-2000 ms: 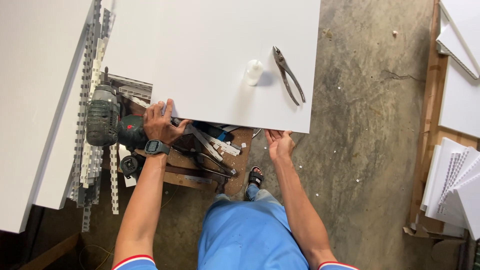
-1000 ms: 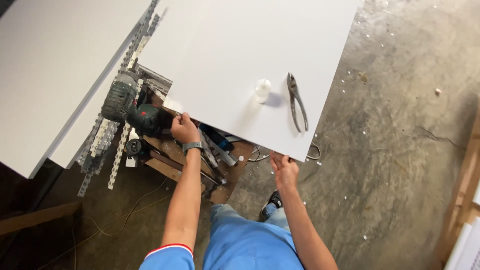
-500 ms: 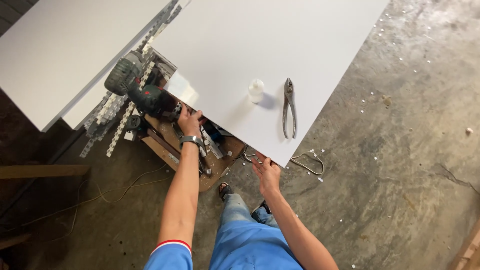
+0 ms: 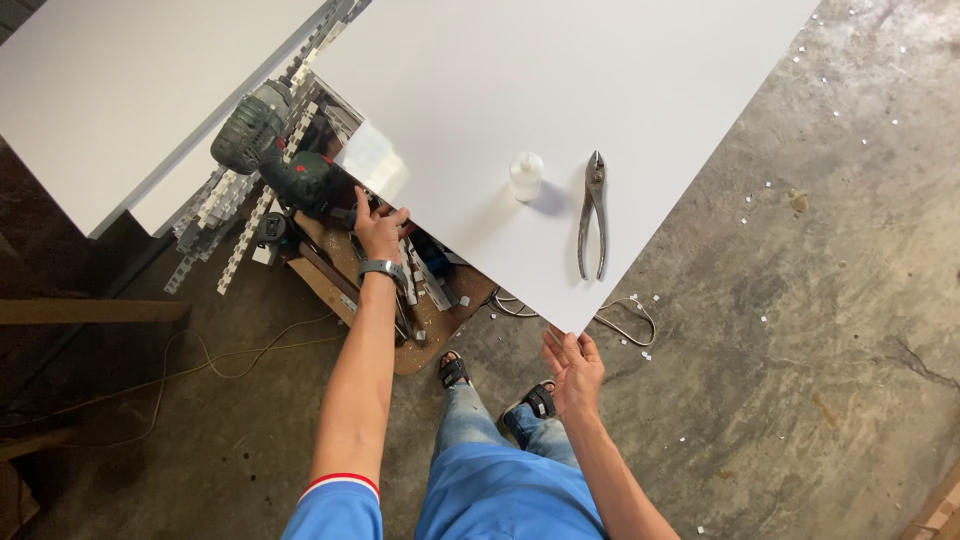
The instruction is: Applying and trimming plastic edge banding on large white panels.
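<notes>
Below, our left hand (image 4: 378, 232) grips the white panel (image 4: 560, 90) edge, fingers partly hidden beneath; our right hand (image 4: 573, 368) cups its near corner. Pliers (image 4: 593, 213) and a small bottle (image 4: 526, 176) lie on top.

Blue shirt, red-white-trimmed sleeve, wristwatch (image 4: 381, 268), jeans, sandals.

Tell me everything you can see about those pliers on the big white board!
The pliers are dull grey metal, bare handles with no coloured grips. They lie flat on the white board, jaws pointing away from the person, the two thin curved handles toward the board's near corner and slightly apart. The jaws look shut. A small pale bottle stands just beside them, not touching. No hand touches them.
</notes>
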